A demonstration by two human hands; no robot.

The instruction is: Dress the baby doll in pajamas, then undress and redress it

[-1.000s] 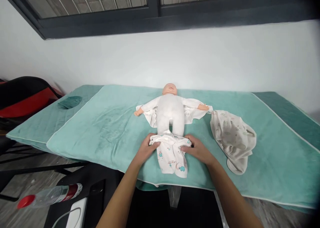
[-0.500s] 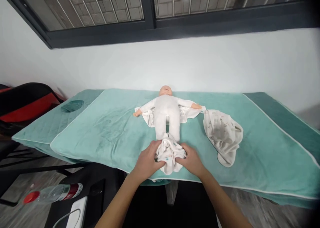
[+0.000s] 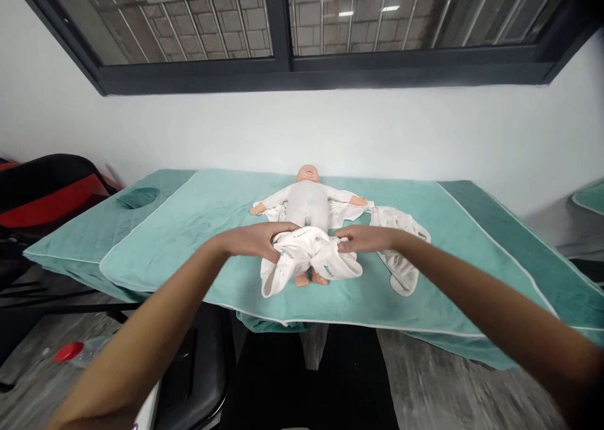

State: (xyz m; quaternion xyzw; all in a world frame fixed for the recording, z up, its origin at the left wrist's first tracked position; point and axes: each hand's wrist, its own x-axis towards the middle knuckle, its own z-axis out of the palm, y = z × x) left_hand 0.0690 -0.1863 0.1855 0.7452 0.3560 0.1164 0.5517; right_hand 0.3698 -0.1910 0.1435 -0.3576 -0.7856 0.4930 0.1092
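A baby doll (image 3: pixel 309 203) in a white bodysuit lies on its back on a green-covered bed (image 3: pixel 189 254), arms spread. Over its legs is a white printed baby garment (image 3: pixel 306 254), its kind unclear, with openings at its lower left and right. My left hand (image 3: pixel 259 238) pinches the garment's upper left edge. Opposite it, my right hand (image 3: pixel 363 237) pinches the upper right edge. The doll's bare feet (image 3: pixel 310 279) show below the cloth; its thighs are hidden. Another white printed cloth (image 3: pixel 346 213) lies spread under its arms and back.
A second crumpled white garment (image 3: pixel 401 269) lies to the right of the doll. At the left are a black and red chair (image 3: pixel 56 194) and the bed's face hole (image 3: pixel 138 198). A red-capped bottle (image 3: pixel 70 352) stands low at the left.
The bunched garment has moved up from the doll's feet over its legs and spread wider. Both hands moved farther from me and apart. The feet now show.
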